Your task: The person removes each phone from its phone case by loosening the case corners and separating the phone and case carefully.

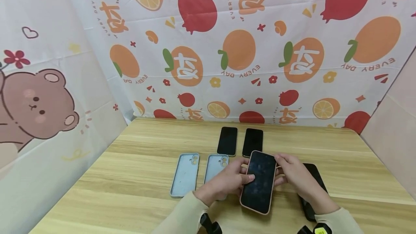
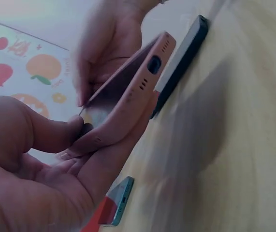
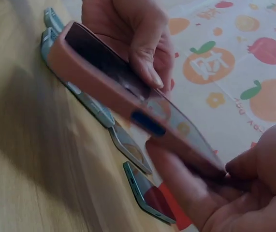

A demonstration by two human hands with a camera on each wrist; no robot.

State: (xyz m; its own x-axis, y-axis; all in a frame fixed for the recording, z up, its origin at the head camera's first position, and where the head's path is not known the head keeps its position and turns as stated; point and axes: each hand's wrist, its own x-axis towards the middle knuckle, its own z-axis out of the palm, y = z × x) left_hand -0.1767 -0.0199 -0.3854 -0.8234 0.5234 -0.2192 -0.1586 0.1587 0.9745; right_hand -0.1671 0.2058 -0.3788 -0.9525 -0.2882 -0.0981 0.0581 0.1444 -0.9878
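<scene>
A phone with a black screen in a pink case (image 1: 258,183) is held tilted above the table between both hands. The left hand (image 1: 227,180) grips its left side, thumb on the screen and fingers beneath. At the upper right corner, the right hand (image 1: 294,174) pinches the edge between thumb and fingers. In the left wrist view the case's bottom end (image 2: 140,79) shows its port opening. The right wrist view shows the side of the pink case (image 3: 99,89) with a dark blue strip in a cutout.
Two phones (image 1: 227,141) (image 1: 252,142) lie at the back of the wooden table (image 1: 139,161). Two light blue cases (image 1: 185,176) (image 1: 214,167) lie left, one partly behind the left hand. Another dark phone (image 1: 314,176) lies under the right forearm. Patterned cloth (image 1: 208,57) hangs behind.
</scene>
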